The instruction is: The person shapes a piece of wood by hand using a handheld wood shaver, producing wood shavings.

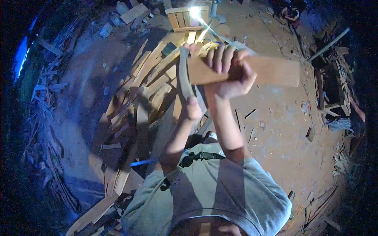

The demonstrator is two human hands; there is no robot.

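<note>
I had the right hand (pixel 232 74) closed on a flat wooden board (pixel 275 72), with the fingers bent over its upper edge. The board lay crosswise in front of the body, its longer free portion extending to the right of the hand. Motion blur softened its outline.

I had the left hand (pixel 192 109) gripping a curved piece (pixel 183 72), held roughly upright at the left end of the board. The thumb bore on its lower end; a fingertip showed at its upper end. I could not tell whether the curved piece and the board were touching.

Both workpieces were raised above the ground (pixel 281 137). Below and to the left of them I observed a pile of wooden offcuts (pixel 157 84). Beyond the pile stood a slatted wooden crate (pixel 179 19), with a bright lamp (pixel 195 12) shining at its right side. A wooden frame (pixel 321 88) was located at the far right, and another person (pixel 292 15) was positioned at the upper right, well apart from both hands.
</note>
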